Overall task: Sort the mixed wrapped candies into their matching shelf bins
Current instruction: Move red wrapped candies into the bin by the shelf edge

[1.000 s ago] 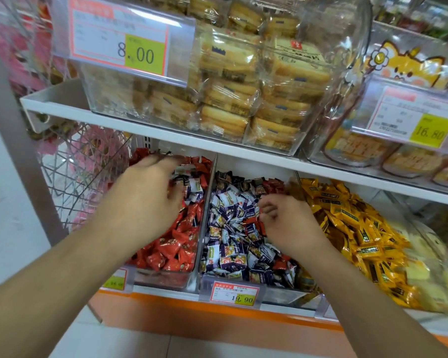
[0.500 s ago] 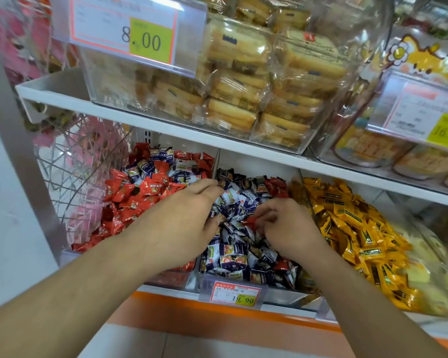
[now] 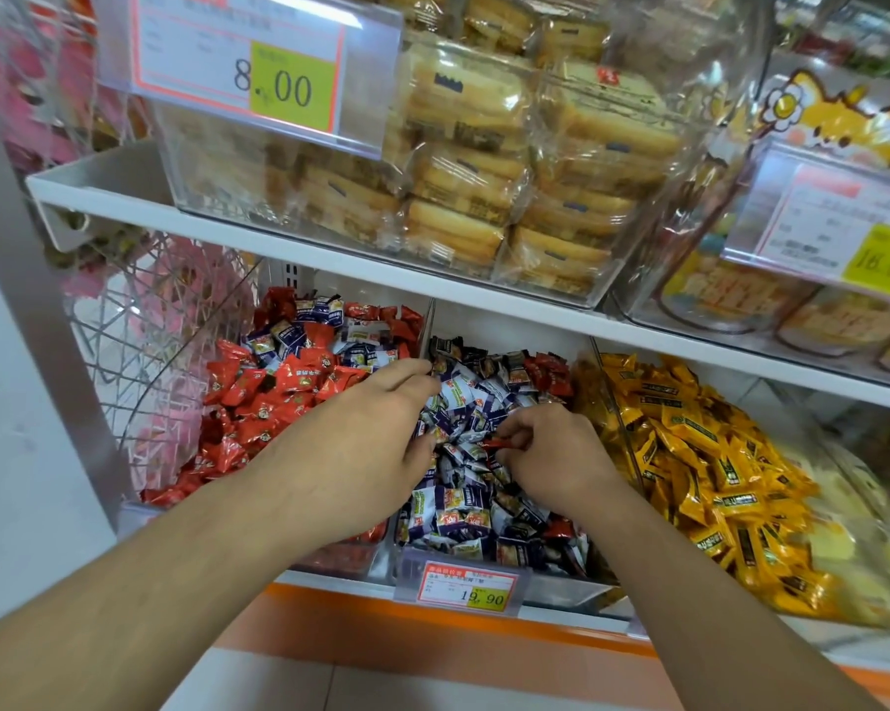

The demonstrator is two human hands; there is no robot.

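Head view: R hand point(image 3: 555, 454) pinches 1 red candy point(image 3: 501, 443) over the middle bin point(image 3: 560, 587) of blue-white candies point(image 3: 463, 510), L hand point(image 3: 376, 443) w/ fingers straight reaches onto that pile by the divider point(image 3: 426, 331), red bin point(image 3: 345, 559) left.

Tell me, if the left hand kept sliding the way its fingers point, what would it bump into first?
Probably the clear divider between the red bin and the middle bin, or the blue-and-white candies just past it. The left hand has its fingertips right at that divider, though depth is hard to judge.
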